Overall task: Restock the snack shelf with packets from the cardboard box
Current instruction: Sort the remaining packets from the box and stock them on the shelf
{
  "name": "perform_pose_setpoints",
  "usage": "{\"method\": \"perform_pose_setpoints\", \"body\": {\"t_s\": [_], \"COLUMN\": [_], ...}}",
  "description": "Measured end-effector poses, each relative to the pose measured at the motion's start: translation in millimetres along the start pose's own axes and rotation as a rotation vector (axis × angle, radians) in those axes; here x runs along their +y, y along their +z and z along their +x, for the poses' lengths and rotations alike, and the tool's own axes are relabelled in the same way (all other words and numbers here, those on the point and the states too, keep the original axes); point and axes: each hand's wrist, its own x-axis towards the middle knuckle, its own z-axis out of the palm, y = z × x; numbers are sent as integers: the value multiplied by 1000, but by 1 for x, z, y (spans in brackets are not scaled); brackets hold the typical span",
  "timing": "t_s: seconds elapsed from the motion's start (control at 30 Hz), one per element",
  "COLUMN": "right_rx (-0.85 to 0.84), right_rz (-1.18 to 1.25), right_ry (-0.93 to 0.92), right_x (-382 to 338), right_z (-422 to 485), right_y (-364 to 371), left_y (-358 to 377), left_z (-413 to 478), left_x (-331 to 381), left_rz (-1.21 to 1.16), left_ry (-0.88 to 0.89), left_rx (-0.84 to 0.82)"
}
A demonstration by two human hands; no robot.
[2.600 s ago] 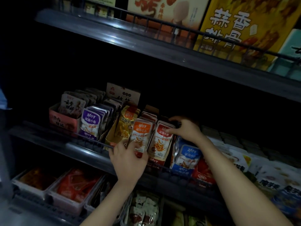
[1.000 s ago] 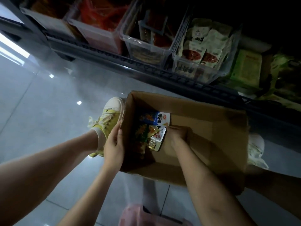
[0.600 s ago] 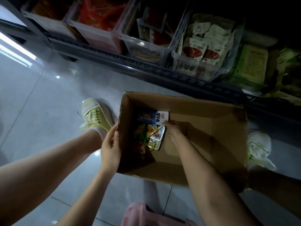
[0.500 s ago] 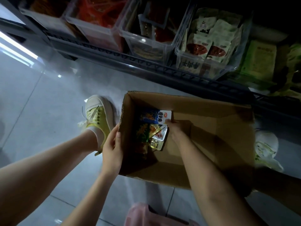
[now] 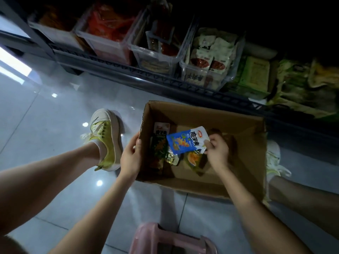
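Note:
An open cardboard box [image 5: 244, 143] stands on the floor between my feet. My right hand [image 5: 217, 153] pinches the corner of a blue and white snack packet [image 5: 187, 142] and holds it lifted above the other packets. Several packets [image 5: 159, 149], green, yellow and orange, lie against the box's left inner side. My left hand [image 5: 131, 156] grips the box's left wall near its front corner. The bottom snack shelf [image 5: 165, 79] runs across the top of the view.
Clear plastic bins [image 5: 157, 57] with red and white packets sit on the low shelf, green packs [image 5: 255, 77] to their right. My yellow shoe [image 5: 106, 138] is left of the box, a white shoe [image 5: 273, 156] right of it. A pink stool [image 5: 165, 239] lies below on the glossy tiled floor.
My right hand has lifted the blue packet up off the pile, uncovering an orange packet beneath. My left hand stays on the box wall. Earlier both hands were at the upper shelf.

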Motion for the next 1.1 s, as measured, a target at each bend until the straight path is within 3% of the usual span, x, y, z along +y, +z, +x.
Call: {"method": "perform_pose_setpoints", "body": {"t_s": [0.1, 0.17, 0.2, 0.27, 0.37, 0.43, 0.63, 0.77, 0.97, 1.1], "right_rx": [-59, -154, -209, -290, -351, -332, -274, -365, -65, 43], "right_rz": [-41, -7, 14, 43, 92, 169, 471, 394, 354, 414], "right_ry": [-60, -121, -161, -231, -278, -272, -183, -167, -289, -336], "right_x": [-11, -24, -32, -51, -78, -95, -133, -145, -170, -193], "right_z": [-12, -23, -30, -44, -56, -59, -74, -91, -112, -120], "right_y": [-41, -66, -76, -92, -107, -114, -136, -163, -218, -263], "left_y": [3, 10, 15, 28, 47, 52, 55, 53, 54, 55], "left_z": [-8, -23, -31, -44, -59, -63, -82, -89, -97, -103], "left_x": [16, 42, 56, 76, 105, 116, 155, 190, 242, 282], "left_rz": [354, 472, 459, 394, 144, -72, -289, -380, -403, -388], "left_ry": [83, 335, 446, 480, 143, 11, 3, -3, 39, 137], "left_rx": [139, 239, 188, -105, -585, -710, -589, -546, -465, -444]}}
